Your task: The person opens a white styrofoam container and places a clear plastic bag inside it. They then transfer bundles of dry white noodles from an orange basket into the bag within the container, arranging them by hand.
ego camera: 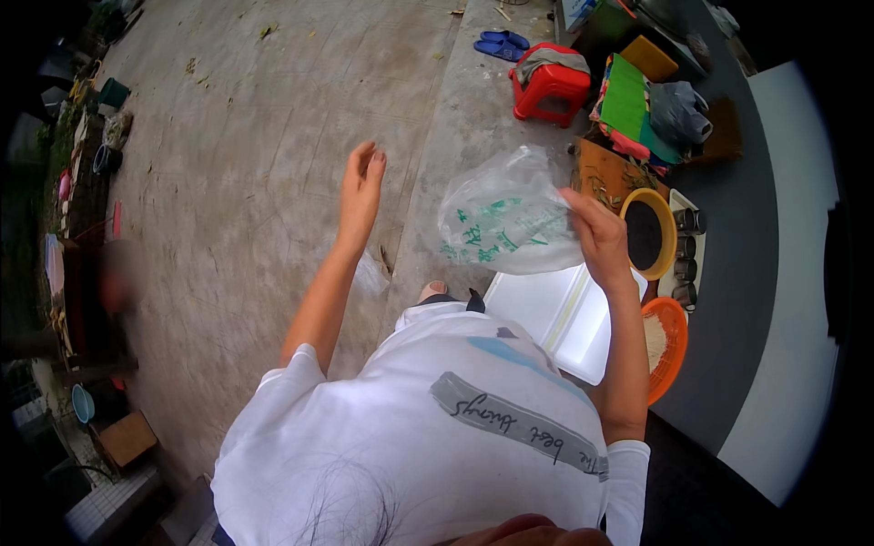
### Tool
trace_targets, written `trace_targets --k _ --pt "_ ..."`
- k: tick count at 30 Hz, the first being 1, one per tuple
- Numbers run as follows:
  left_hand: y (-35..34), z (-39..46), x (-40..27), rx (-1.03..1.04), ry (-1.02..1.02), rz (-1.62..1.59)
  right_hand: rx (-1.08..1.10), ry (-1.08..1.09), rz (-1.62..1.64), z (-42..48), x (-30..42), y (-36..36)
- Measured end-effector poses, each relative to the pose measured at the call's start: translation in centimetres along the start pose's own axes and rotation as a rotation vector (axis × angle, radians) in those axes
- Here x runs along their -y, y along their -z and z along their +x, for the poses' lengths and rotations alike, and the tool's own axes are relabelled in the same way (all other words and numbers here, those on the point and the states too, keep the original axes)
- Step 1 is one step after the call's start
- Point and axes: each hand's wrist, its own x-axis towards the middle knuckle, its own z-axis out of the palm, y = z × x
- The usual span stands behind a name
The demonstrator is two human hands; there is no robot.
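Note:
In the head view my right hand point(595, 228) grips the edge of a clear plastic bag point(509, 218) with green printing, which hangs spread out to the left of it. My left hand point(363, 184) is raised over the concrete ground at the centre-left, apart from the bag, its fingers loosely bent and nothing seen between them. Below the bag lies a white foam box or lid point(546, 307), partly covered by the bag and my right forearm. Beside my right hand stands a yellow basin point(664, 235) with dark contents. An orange basket point(672, 355) with pale grains sits by my forearm.
Metal cups point(685, 268) stand in a tray along the grey wall point(737, 273). Further off are a wooden board point(601, 160) with leaves, a folded green cloth point(625, 89), a grey plastic bag point(676, 112), a red stool point(556, 85) and blue slippers point(502, 46). Another clear bag point(371, 273) lies on the ground.

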Motion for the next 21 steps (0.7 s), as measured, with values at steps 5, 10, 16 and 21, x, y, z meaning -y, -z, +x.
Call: trace_targets --k 5,10,16,21 --pt "-6.0 -1.5 -8.1 0.315 -0.476 0.534 0.072 0.041 -0.050 -0.2 1.7 -0.8" --pt "-10.7 2.1 -1.3 0.520 -0.308 0.946 -0.029 0.106 -0.170 -0.2 2.8 -1.7" --pt "2.4 11.4 10.8 0.568 0.486 -0.909 -0.186 -0.060 -0.444 -5.2 -3.5 2.0" --pt "-2.7 6.1 1.2 0.531 0.742 -0.751 -0.366 -0.266 -0.301 -6.7 -3.6 2.0"
